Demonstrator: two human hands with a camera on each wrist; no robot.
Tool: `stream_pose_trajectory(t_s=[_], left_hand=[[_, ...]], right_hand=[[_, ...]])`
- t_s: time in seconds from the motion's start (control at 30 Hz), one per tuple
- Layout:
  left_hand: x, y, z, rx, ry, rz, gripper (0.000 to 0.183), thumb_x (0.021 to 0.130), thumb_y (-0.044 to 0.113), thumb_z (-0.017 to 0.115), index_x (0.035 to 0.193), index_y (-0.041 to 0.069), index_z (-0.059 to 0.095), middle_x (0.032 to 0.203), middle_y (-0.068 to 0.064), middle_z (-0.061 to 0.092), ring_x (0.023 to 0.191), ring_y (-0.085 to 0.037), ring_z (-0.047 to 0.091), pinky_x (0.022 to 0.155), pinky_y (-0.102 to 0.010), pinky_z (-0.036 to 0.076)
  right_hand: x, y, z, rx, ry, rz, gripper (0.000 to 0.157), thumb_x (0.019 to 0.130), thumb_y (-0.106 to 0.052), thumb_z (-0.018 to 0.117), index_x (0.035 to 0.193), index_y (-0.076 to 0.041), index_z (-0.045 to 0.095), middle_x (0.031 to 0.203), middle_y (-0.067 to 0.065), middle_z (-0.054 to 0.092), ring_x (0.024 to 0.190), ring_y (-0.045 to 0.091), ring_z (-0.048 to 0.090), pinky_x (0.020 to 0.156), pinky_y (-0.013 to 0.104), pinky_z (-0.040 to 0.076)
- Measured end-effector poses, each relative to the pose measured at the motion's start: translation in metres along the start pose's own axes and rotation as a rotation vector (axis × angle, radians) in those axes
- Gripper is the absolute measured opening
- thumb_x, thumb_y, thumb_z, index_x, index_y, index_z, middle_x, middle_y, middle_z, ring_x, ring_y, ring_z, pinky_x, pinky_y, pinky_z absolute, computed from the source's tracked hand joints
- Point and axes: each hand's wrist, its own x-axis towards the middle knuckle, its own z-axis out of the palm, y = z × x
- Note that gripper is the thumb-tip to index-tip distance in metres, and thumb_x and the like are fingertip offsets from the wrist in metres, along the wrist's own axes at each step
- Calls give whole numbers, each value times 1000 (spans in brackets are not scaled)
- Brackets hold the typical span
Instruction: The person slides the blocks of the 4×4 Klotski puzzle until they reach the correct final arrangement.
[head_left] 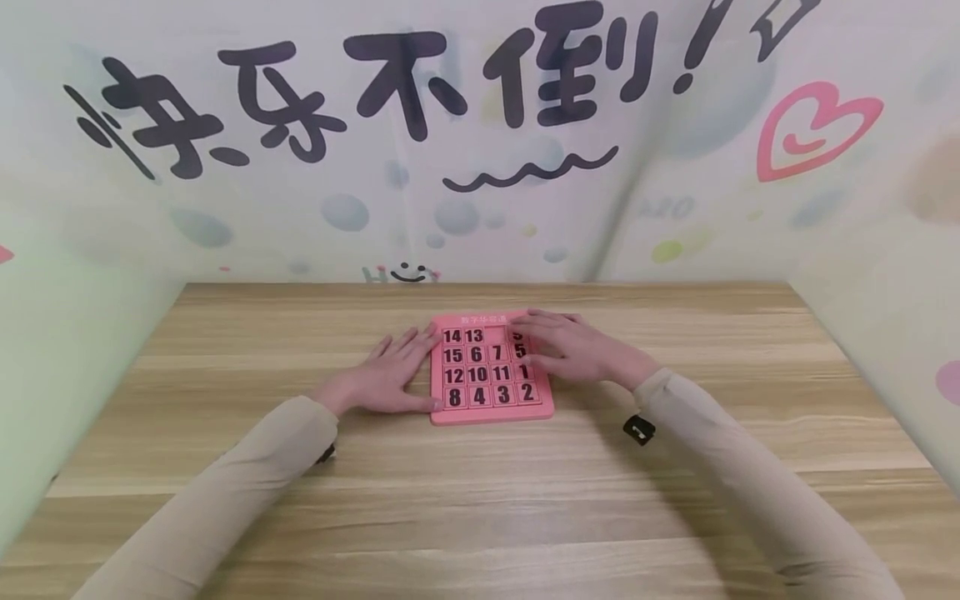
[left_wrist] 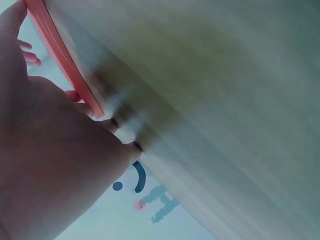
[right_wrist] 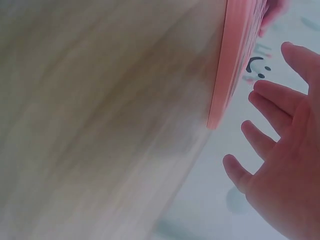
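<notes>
A pink sliding number puzzle lies flat on the wooden table, its black-numbered tiles facing up. One slot in its far row, right of tile 13, shows no tile. My left hand rests along the puzzle's left edge with fingers spread, the thumb by the near left corner. In the left wrist view, that hand lies beside the pink frame. Over the puzzle's right side is my right hand, fingers extended, hiding part of the right column. The right wrist view has these fingers apart from the frame.
The wooden table runs back to a white printed wall with large black characters and a pink heart. Side walls stand left and right. A small black device sits at the right wrist.
</notes>
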Motion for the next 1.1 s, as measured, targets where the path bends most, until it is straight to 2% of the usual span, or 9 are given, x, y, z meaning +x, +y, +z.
stream_pose_trajectory(t_s=[0.4, 0.7, 1.1], left_hand=[[1, -1, 0, 4, 2, -2, 105, 87, 59, 60, 155, 4, 3, 160, -12, -8, 145, -35, -5, 113, -56, -6], [3, 0, 0, 4, 2, -4, 105, 87, 59, 61, 155, 4, 2, 160, -12, -8, 145, -34, -5, 113, -55, -7], [3, 0, 1, 9, 2, -5, 105, 87, 57, 61, 155, 4, 1, 160, -12, -8, 145, -35, -5, 113, -55, -6]], right_hand=[[-6, 8, -7, -1, -5, 23, 57, 100, -37, 51, 147, -7, 41, 152, 10, 36, 142, 36, 22, 110, 63, 16], [-8, 13, -2, 9, -25, 68, 50, 99, -36, 52, 140, -7, 50, 147, 13, 43, 141, 34, 25, 110, 62, 17], [2, 5, 6, 0, -32, 21, 54, 99, -36, 51, 144, -7, 45, 149, 12, 40, 140, 32, 27, 110, 62, 18]])
